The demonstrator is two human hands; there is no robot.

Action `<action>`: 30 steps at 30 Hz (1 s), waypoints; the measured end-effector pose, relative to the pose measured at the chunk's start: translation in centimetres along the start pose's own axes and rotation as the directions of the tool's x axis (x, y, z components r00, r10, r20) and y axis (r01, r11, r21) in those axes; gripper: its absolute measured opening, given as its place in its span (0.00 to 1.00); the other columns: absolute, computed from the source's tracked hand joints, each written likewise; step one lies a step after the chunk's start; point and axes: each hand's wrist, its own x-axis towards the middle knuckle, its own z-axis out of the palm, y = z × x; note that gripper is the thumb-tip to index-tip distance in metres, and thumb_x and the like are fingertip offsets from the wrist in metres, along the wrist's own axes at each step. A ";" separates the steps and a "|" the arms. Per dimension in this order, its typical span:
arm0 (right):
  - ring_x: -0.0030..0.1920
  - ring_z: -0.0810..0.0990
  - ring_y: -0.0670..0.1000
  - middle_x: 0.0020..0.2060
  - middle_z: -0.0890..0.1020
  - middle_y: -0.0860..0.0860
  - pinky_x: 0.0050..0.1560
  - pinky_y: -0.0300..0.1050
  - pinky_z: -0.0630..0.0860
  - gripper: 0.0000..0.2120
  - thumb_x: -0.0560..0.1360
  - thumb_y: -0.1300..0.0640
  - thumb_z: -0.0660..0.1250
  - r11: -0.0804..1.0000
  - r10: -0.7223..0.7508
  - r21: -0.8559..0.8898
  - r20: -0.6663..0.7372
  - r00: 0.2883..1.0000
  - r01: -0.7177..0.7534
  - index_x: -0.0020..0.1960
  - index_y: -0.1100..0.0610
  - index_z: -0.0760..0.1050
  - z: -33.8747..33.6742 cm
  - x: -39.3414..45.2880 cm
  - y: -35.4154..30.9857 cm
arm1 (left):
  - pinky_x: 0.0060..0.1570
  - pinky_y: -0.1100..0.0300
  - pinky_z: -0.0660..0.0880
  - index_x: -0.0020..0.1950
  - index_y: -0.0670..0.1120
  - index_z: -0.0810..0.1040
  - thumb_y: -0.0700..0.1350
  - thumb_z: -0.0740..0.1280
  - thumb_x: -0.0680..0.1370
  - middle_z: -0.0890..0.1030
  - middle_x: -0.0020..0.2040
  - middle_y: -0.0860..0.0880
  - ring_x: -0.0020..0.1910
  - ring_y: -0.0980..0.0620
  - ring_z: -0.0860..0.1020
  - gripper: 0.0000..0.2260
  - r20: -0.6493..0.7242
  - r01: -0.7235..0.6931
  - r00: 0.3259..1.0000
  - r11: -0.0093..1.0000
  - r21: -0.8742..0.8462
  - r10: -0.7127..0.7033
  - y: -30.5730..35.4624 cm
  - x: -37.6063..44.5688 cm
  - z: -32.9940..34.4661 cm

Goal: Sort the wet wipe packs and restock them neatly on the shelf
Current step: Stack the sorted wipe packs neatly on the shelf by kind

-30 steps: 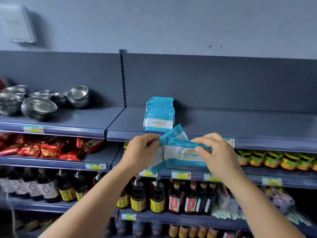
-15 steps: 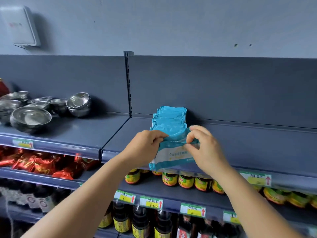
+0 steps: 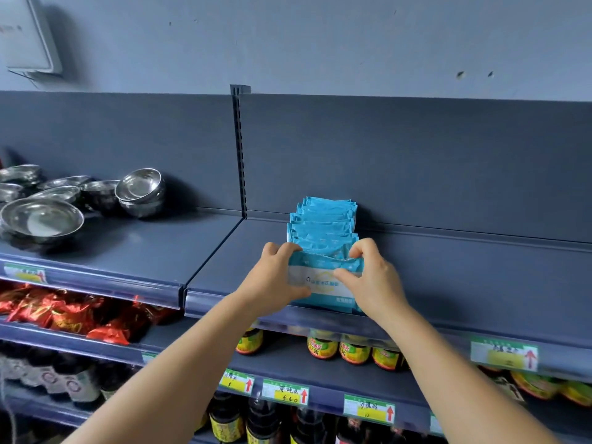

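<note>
Hands meet at the front of a dark grey top shelf [image 3: 448,283], seen from the head camera looking forward and down. The left hand [image 3: 272,280] grips the left edge of a wet wipe pack [image 3: 320,280], fingers curled over its top and thumb below. The right hand [image 3: 373,277] pinches the same pack's right edge, fingers hooked over the top seam. The pack stands upright, blue with a white band across its face, its lower edge near the shelf's front lip. Just behind it, touching or nearly so, a row of matching blue packs [image 3: 323,222] runs back toward the shelf's rear panel.

On the neighbouring shelf section to the left sit stacked steel bowls [image 3: 141,192] and a wide steel basin [image 3: 41,219]. One level down lie red foil packets [image 3: 73,315] on the left and yellow-labelled jars [image 3: 322,347] on the right. Lower still stand dark sauce bottles [image 3: 262,421] behind green and yellow price tags [image 3: 285,392].
</note>
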 end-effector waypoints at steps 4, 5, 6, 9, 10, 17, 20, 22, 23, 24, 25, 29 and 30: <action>0.50 0.73 0.49 0.60 0.72 0.46 0.47 0.43 0.67 0.26 0.72 0.50 0.72 0.999 0.046 0.008 0.110 0.993 -0.047 0.64 0.50 0.62 -0.1 0.5 0.0 | 0.49 0.61 0.70 0.71 0.52 0.63 0.46 0.71 0.74 0.68 0.61 0.47 0.52 0.49 0.73 0.28 0.020 -0.002 1.000 1.000 0.010 0.001 -1.2 1.0 -0.1; 0.49 0.74 0.48 0.60 0.71 0.46 0.47 0.42 0.67 0.30 0.71 0.51 0.73 0.998 0.066 -0.007 0.157 0.985 -0.066 0.66 0.49 0.60 -0.1 0.4 0.1 | 0.50 0.61 0.70 0.71 0.51 0.63 0.45 0.70 0.75 0.69 0.61 0.47 0.54 0.48 0.74 0.27 0.036 -0.005 0.999 1.000 0.013 0.004 -1.4 1.1 -0.1; 0.49 0.74 0.48 0.60 0.71 0.45 0.46 0.41 0.68 0.33 0.70 0.53 0.73 0.996 0.085 -0.022 0.194 0.977 -0.082 0.68 0.48 0.59 -0.1 0.3 0.1 | 0.50 0.60 0.70 0.71 0.51 0.63 0.45 0.70 0.75 0.69 0.61 0.46 0.55 0.47 0.74 0.27 0.052 -0.007 0.999 1.000 0.017 0.006 -1.6 1.3 0.0; 0.48 0.75 0.47 0.54 0.70 0.43 0.44 0.40 0.69 0.34 0.69 0.54 0.74 0.994 0.111 -0.046 0.230 0.967 -0.103 0.69 0.49 0.58 0.2 0.3 0.1 | 0.51 0.59 0.71 0.72 0.52 0.63 0.45 0.69 0.76 0.68 0.61 0.46 0.56 0.46 0.74 0.27 0.087 -0.011 0.996 1.000 0.028 0.009 -2.1 2.1 0.2; 0.48 0.74 0.47 0.54 0.69 0.43 0.43 0.40 0.69 0.34 0.69 0.54 0.74 0.993 0.113 -0.052 0.225 0.968 -0.103 0.68 0.49 0.59 0.3 0.5 0.0 | 0.51 0.58 0.72 0.72 0.52 0.63 0.44 0.69 0.76 0.68 0.61 0.46 0.55 0.46 0.74 0.27 0.090 -0.012 0.996 0.999 0.034 0.009 -2.2 2.4 0.2; 0.52 0.73 0.50 0.63 0.72 0.47 0.47 0.44 0.70 0.30 0.70 0.53 0.73 0.989 0.060 -0.138 0.114 0.992 -0.044 0.66 0.49 0.60 0.9 2.0 -0.3 | 0.54 0.54 0.75 0.72 0.51 0.62 0.42 0.65 0.78 0.65 0.59 0.48 0.52 0.46 0.74 0.24 0.058 -0.068 0.996 0.997 0.045 0.065 -2.7 4.4 0.2; 0.57 0.73 0.52 0.66 0.67 0.48 0.49 0.44 0.70 0.32 0.69 0.51 0.74 0.977 0.055 -0.211 0.099 0.994 -0.033 0.67 0.51 0.60 1.1 1.5 0.5 | 0.55 0.57 0.74 0.73 0.55 0.59 0.49 0.69 0.74 0.62 0.57 0.51 0.52 0.50 0.70 0.30 0.092 -0.121 0.989 0.992 0.029 0.118 -3.1 3.9 0.1; 0.58 0.73 0.52 0.67 0.63 0.48 0.47 0.44 0.69 0.36 0.68 0.51 0.74 0.976 0.052 -0.218 0.112 0.992 -0.026 0.69 0.50 0.58 1.2 0.8 0.8 | 0.60 0.57 0.70 0.72 0.58 0.60 0.57 0.73 0.69 0.61 0.56 0.52 0.57 0.51 0.66 0.35 0.091 -0.132 0.987 0.991 0.003 0.131 -3.2 3.5 0.2; 0.60 0.72 0.51 0.68 0.61 0.47 0.48 0.44 0.69 0.39 0.68 0.51 0.74 0.978 0.039 -0.209 0.109 0.993 -0.016 0.71 0.48 0.56 1.3 0.5 0.8 | 0.63 0.57 0.69 0.72 0.58 0.62 0.59 0.74 0.68 0.61 0.56 0.53 0.59 0.52 0.65 0.36 0.078 -0.138 0.987 0.990 -0.015 0.138 -3.2 3.5 0.3; 0.62 0.70 0.50 0.69 0.58 0.45 0.50 0.44 0.70 0.42 0.67 0.51 0.74 0.979 0.020 -0.203 0.102 0.995 0.001 0.73 0.47 0.54 1.3 0.3 0.8 | 0.65 0.57 0.67 0.71 0.57 0.65 0.59 0.74 0.67 0.61 0.56 0.53 0.61 0.52 0.63 0.35 0.069 -0.145 0.987 0.989 -0.034 0.148 -3.2 3.5 0.4; 0.65 0.67 0.49 0.70 0.56 0.44 0.54 0.44 0.71 0.44 0.67 0.51 0.75 0.979 -0.001 -0.205 0.096 0.995 0.020 0.75 0.45 0.52 1.4 0.1 0.7 | 0.66 0.57 0.66 0.70 0.57 0.67 0.59 0.74 0.68 0.61 0.56 0.53 0.62 0.53 0.62 0.33 0.069 -0.155 0.985 0.987 -0.045 0.158 -3.0 3.6 0.4; 0.71 0.55 0.49 0.72 0.51 0.43 0.65 0.43 0.67 0.37 0.67 0.49 0.75 0.955 -0.043 -0.287 0.106 0.993 0.072 0.71 0.48 0.62 1.5 -0.1 0.5 | 0.67 0.59 0.63 0.70 0.58 0.67 0.59 0.72 0.69 0.59 0.59 0.53 0.63 0.53 0.57 0.31 0.109 -0.214 0.972 0.976 0.032 0.209 -2.6 4.0 0.4; 0.71 0.54 0.48 0.72 0.51 0.43 0.65 0.42 0.66 0.36 0.67 0.48 0.75 0.954 -0.036 -0.292 0.098 0.995 0.063 0.70 0.50 0.63 1.6 -0.1 0.4 | 0.67 0.58 0.63 0.71 0.59 0.65 0.59 0.73 0.69 0.59 0.61 0.53 0.64 0.52 0.57 0.33 0.093 -0.214 0.973 0.976 0.041 0.210 -2.6 4.0 0.5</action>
